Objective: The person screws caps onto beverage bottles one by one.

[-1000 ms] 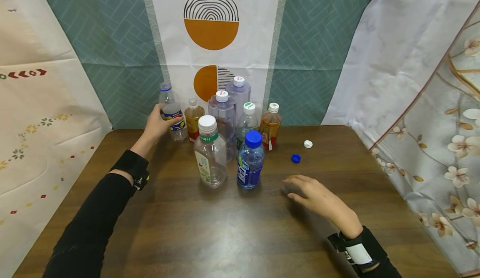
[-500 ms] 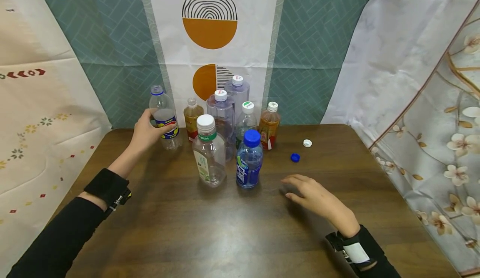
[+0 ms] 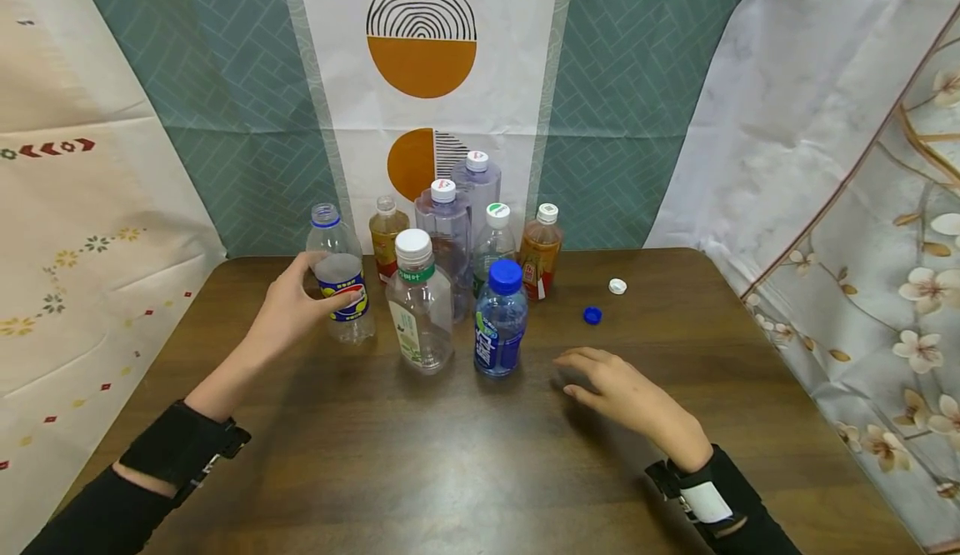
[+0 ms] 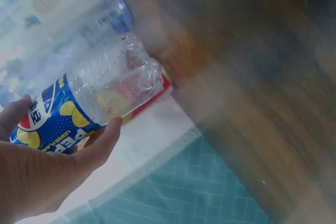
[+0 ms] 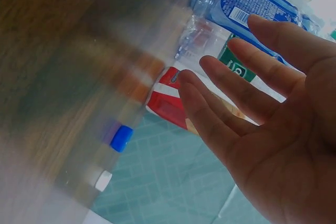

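Observation:
My left hand [image 3: 296, 305] grips a clear plastic soda bottle [image 3: 347, 242] with a blue and yellow lemon label [image 4: 50, 114]. No cap sits on its neck; a blue ring circles it. In the left wrist view, thumb and fingers wrap the label from both sides. My right hand [image 3: 626, 392] hovers low over the right of the table, fingers loosely extended, holding nothing. In the right wrist view its palm and spread fingers [image 5: 210, 114] show. Nearest to it are a blue-capped bottle [image 3: 500, 330], a loose blue cap [image 3: 592, 315] and a loose white cap [image 3: 617, 286].
A white-capped clear bottle [image 3: 420, 313] stands front centre. Behind it are two tall purplish bottles [image 3: 444, 226], a green-labelled bottle [image 3: 493, 247], a capped amber-labelled bottle [image 3: 542, 251] and an uncapped one [image 3: 387, 234]. Cloth hangs behind the wooden table [image 3: 450, 472].
My left hand has drawn the soda bottle from beside the uncapped amber-labelled bottle, first leftward, then toward me. My right hand has barely moved.

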Motion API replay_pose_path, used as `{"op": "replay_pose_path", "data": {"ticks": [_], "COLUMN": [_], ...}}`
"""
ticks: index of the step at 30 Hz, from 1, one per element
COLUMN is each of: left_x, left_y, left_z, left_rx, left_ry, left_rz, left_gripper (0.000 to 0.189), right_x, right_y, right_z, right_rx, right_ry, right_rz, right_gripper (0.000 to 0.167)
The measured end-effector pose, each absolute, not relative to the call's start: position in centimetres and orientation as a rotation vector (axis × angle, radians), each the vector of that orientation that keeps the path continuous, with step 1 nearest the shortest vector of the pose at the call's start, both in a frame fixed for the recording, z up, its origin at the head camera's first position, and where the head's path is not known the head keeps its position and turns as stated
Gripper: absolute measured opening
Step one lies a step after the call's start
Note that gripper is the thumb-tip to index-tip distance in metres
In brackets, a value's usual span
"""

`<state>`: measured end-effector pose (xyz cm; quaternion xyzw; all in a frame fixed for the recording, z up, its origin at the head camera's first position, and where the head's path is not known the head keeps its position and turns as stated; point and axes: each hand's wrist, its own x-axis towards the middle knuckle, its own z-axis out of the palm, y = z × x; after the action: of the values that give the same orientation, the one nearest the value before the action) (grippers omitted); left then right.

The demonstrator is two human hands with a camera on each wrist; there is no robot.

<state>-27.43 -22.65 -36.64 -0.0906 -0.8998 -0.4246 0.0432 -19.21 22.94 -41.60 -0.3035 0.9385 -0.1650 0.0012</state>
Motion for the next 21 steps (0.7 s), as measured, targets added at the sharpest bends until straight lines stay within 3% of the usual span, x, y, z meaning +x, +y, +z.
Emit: {"op": "replay_pose_path", "data": {"ticks": [14,21], "left_x": [-22.2,-19.6], "left_y": [-20.7,-19.7], "left_z": [-35.0,-34.4], "left_rx": [-0.276,-0.341], "left_ry": [-2.81,-2.751], "left_rz": [-1.425,-1.457], "left_gripper": [0.082,0.069], "right_x": [-18.5,-18.5], "right_y": [22.9,22.6], "right_z": [-41.4,-41.5], "right_rx": [-0.992,-1.048], "right_ry": [2.966,2.966], "right_rz": [-0.484,-0.489], "right_gripper": [0.037,0.038]}}
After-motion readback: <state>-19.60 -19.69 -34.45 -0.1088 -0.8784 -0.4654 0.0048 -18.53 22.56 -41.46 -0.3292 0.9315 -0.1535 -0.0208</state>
